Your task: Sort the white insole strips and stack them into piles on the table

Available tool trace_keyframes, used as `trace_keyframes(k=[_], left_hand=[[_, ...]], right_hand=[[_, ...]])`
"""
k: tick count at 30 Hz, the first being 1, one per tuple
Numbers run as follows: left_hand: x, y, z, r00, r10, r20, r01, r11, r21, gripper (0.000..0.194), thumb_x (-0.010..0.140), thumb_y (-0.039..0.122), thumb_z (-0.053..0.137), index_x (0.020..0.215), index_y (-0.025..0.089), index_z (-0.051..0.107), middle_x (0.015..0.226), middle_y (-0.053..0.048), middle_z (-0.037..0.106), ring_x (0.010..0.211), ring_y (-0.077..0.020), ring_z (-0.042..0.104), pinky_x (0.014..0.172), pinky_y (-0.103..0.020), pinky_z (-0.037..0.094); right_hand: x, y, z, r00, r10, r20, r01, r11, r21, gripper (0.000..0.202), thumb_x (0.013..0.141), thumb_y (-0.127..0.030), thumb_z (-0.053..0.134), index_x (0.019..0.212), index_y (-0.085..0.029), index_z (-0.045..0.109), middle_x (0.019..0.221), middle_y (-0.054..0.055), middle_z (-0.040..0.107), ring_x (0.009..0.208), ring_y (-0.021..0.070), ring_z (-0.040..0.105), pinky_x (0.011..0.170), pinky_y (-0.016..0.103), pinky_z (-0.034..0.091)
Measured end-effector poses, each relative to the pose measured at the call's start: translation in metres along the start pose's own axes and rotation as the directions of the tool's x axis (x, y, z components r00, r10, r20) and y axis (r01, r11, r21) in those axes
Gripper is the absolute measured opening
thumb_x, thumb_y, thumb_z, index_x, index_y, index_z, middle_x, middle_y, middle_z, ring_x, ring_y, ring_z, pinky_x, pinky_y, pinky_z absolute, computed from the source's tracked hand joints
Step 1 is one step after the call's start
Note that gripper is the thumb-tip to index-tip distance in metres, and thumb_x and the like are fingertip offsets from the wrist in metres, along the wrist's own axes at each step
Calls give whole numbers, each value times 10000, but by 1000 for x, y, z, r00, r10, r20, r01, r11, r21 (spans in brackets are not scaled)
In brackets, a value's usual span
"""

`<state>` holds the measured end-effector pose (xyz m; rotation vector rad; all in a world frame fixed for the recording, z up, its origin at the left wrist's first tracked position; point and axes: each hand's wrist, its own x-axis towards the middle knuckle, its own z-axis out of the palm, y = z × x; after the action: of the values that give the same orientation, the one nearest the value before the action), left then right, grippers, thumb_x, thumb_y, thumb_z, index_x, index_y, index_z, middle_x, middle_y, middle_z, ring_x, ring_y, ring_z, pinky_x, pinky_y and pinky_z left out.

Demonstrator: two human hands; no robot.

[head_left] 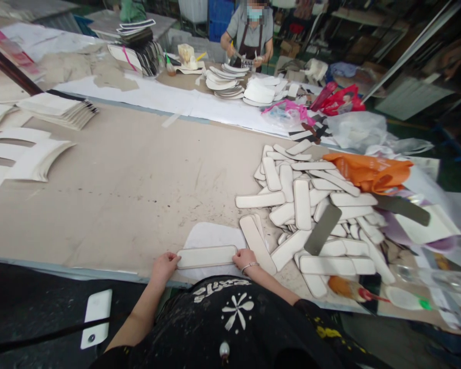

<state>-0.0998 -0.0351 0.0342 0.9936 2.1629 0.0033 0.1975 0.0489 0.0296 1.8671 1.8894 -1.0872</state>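
Observation:
Between my two hands lies a white oblong strip (207, 257) with rounded corners and a darker edge. My left hand (166, 265) pinches its left end, and my right hand (245, 258), with a bracelet at the wrist, pinches the right end. Under the strip is a white rounded sheet (211, 233) on the table. Just right of my right hand, a few similar strips (256, 241) overlap, beside a large loose pile of white strips (301, 204). One dark grey-green strip (323, 230) rests on that pile.
An orange bag (369, 171) and a glue bottle with a red nozzle (346, 288) lie by the pile. Stacked white panels (57, 108) sit on the left of the table (138, 169). Across it, a co-worker (249, 36) handles pieces. A white phone (96, 318) is at lower left.

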Motion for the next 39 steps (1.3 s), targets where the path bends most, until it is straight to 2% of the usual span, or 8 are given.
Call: trace_keyframes(k=[14, 16, 20, 23, 27, 33, 36, 39], left_hand=[[5, -2, -3, 997, 33, 73, -35, 999, 24, 291, 802, 434, 448, 751, 196, 607, 658, -49, 689, 776, -249, 645, 691, -321, 401], [7, -4, -2, 996, 35, 80, -36, 999, 18, 300, 798, 448, 442, 750, 198, 601, 661, -50, 691, 778, -252, 644, 698, -327, 402], [11, -8, 0, 995, 31, 93, -32, 999, 17, 324, 787, 481, 438, 734, 200, 591, 638, -45, 687, 751, -252, 648, 695, -332, 408], [14, -11, 1, 993, 31, 114, -34, 999, 25, 357, 781, 517, 428, 738, 202, 589, 633, -40, 686, 740, -254, 653, 682, -334, 415], [16, -13, 1, 991, 19, 133, -20, 1000, 12, 368, 770, 546, 428, 743, 214, 584, 628, -30, 685, 744, -254, 656, 689, -335, 421], [13, -5, -1, 992, 0, 128, -4, 1000, 27, 365, 770, 537, 403, 751, 218, 579, 637, -41, 687, 763, -266, 652, 723, -355, 429], [5, -4, -2, 997, 28, 71, -31, 999, 31, 382, 767, 537, 378, 772, 206, 569, 675, -65, 686, 781, -273, 651, 745, -367, 446], [-6, -9, 1, 995, 38, -87, -33, 998, 49, 514, 734, 613, 365, 900, 167, 559, 822, -128, 686, 843, -313, 644, 758, -410, 477]], right_hand=[[-27, -4, -12, 945, -323, -57, 303, 925, -229, 368, 923, -363, 363, 959, -164, 671, 958, 128, 678, 948, 213, 616, 848, 313, 449], [-28, -14, -6, 826, -563, -33, 541, 807, -234, 387, 936, -385, 356, 1127, -153, 600, 1085, 113, 643, 1057, 192, 562, 926, 291, 412], [-15, -49, 20, 383, -920, 81, 892, 346, -291, 580, 927, -460, 394, 1366, -82, 363, 1410, 140, 406, 1322, 220, 311, 1083, 348, 260], [-5, -70, 42, 282, -942, 184, 908, 200, -367, 626, 911, -481, 425, 1396, -101, 314, 1485, 129, 282, 1386, 240, 172, 1107, 411, 195], [1, -63, 45, 356, -915, 193, 875, 254, -411, 694, 885, -516, 458, 1408, -91, 290, 1499, 125, 250, 1402, 224, 118, 1124, 426, 152], [-2, -4, 15, 714, -700, 27, 656, 655, -376, 779, 870, -577, 437, 1440, -94, 217, 1518, 153, 145, 1406, 253, 98, 1133, 453, 122], [-4, 8, 8, 768, -640, 14, 602, 715, -356, 790, 861, -580, 453, 1449, -117, 204, 1523, 142, 126, 1406, 271, 91, 1135, 477, 101], [-10, 8, 2, 752, -659, 5, 620, 706, -343, 790, 870, -599, 410, 1457, -124, 179, 1527, 127, 124, 1408, 270, 69, 1138, 475, 94]])
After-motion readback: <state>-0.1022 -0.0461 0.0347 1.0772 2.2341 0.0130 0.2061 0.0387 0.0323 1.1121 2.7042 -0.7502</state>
